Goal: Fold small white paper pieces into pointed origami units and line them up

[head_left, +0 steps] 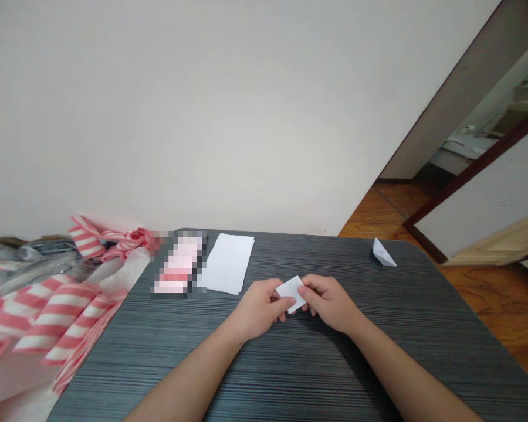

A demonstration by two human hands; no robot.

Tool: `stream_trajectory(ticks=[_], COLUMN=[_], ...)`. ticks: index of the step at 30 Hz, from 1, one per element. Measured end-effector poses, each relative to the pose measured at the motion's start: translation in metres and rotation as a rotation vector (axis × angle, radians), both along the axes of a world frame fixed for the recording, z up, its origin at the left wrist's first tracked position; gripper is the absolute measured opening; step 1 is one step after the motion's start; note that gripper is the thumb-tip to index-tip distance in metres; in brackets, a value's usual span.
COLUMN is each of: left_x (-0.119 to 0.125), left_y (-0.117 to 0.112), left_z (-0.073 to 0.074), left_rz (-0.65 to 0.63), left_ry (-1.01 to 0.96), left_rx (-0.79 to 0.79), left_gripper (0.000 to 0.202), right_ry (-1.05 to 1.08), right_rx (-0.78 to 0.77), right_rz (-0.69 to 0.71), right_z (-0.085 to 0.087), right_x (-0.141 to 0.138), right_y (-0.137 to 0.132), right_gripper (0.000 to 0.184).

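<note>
This looks like a room in a home. A plain pale wall rises behind a dark wood-grain table, and a pile of pink-and-white striped cloth lies beside it at left. At right, a glossy wooden floor runs on past the wall's edge towards another space with a pale counter, its clutter too blurred to name.

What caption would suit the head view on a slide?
Left hand and right hand hold a small white paper above a dark table, with white sheets to the left.
</note>
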State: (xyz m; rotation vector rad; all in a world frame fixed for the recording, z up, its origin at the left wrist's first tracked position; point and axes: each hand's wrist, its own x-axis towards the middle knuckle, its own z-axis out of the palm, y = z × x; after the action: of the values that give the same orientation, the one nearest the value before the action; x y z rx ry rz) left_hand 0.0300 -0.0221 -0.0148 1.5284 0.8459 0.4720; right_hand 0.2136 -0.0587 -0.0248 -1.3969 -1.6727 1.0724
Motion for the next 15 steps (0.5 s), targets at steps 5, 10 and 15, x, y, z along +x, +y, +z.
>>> stream_trajectory(ticks=[5,10,15], left_x=[-0.0019,-0.0027,-0.0035], left_y=[-0.0016,-0.0013,-0.0010], left_z=[0.0012,-0.0026,-0.0040], left_rz=[-0.041,-0.066,-0.091], left_ry=[0.024,0.067,0.112], left_rx=[0.057,0.113,0.160], left_gripper=[0.016,0.018,0.022], right_ry=[-0.104,-0.085,-0.115], right_rx=[0.106,0.116,0.156], right_rz=[0.004,0.012,-0.003], right_z=[0.0074,0.0071,0.0079], right_x=[-0.0022,-0.0018,-0.0018], right_y=[0.0006,0.0010,0.0027], right_gripper=[0.030,0.028,0.029])
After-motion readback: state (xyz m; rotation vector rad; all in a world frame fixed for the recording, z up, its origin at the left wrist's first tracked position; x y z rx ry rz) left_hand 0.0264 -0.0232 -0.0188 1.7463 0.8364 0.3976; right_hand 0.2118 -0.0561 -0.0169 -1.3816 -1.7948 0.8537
